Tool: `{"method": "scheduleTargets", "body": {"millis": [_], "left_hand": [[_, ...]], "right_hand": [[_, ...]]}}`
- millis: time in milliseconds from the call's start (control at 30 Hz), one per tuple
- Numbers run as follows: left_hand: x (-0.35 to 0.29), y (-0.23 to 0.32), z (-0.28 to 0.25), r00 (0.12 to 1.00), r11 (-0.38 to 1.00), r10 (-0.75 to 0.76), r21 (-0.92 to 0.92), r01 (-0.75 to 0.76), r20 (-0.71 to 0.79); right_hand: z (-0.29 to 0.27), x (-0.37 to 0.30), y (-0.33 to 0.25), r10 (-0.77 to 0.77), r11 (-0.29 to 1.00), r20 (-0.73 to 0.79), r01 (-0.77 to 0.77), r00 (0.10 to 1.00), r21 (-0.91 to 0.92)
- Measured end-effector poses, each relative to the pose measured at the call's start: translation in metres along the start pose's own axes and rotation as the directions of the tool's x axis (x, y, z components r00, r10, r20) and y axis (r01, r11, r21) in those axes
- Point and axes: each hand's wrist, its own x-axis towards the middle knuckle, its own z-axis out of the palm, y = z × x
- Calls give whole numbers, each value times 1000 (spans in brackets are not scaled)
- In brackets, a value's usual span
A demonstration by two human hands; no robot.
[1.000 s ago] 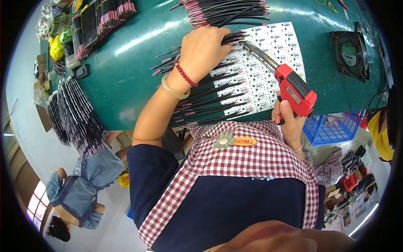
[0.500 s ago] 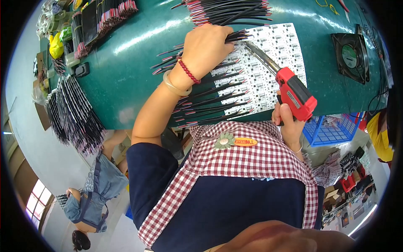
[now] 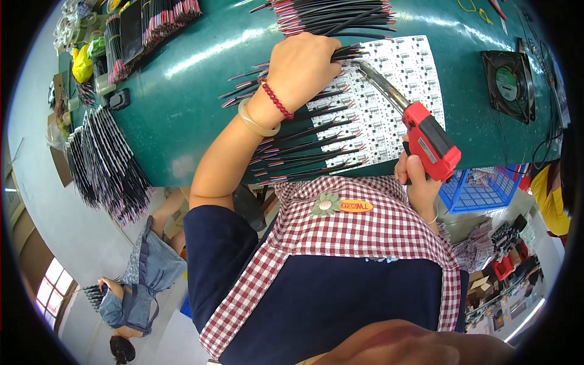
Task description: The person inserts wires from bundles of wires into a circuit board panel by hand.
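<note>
I see little change: the right hand (image 3: 420,182) grips a red-and-black soldering gun (image 3: 433,141), its handle dipped slightly, its metal tip (image 3: 365,69) staying beside black-sleeved wires (image 3: 347,53). My left hand (image 3: 304,67) stays closed around them at the white circuit-board sheet (image 3: 417,73) on the green desk (image 3: 188,115); work remains at this spot.

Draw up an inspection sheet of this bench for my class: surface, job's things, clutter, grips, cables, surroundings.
Surface: green table, glossy, reflecting light.
Job's things: white sheet, ends of black wires along its left part; red iron, tip near the held wires, contact unclear.
Clutter: wire bundles and yellow bag at left, fan at right.
Grips: left grip closed on wires; right grip around the iron.
Cables: dark cable at right, partly hidden.
Surroundings: co-worker lower left; blue crate at right.
</note>
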Motion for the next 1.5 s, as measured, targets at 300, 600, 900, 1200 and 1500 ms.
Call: {"method": "scheduleTargets", "body": {"millis": [300,600,900,1200,1500], "left_hand": [[1,2,0,1000,999,-12,38,12,2],[-7,4,11,997,999,-12,-45,8,-82],[-9,9,11,997,997,-49,-67,45,-66],[-6,8,11,998,997,-50,-57,47,-44],[-4,10,11,996,995,-82,-61,80,-35]], "right_hand": [[-3,-3,4,-12,999,-3,12,1000,42],[1,0,4,32,993,-13,-30,999,116],[-2,1,11,4,999,24,-3,1000,-40],[-1,-2,12,7,998,-28,-8,1000,-59],[-18,-3,40,-99,969,-44,86,994,-232]]}}
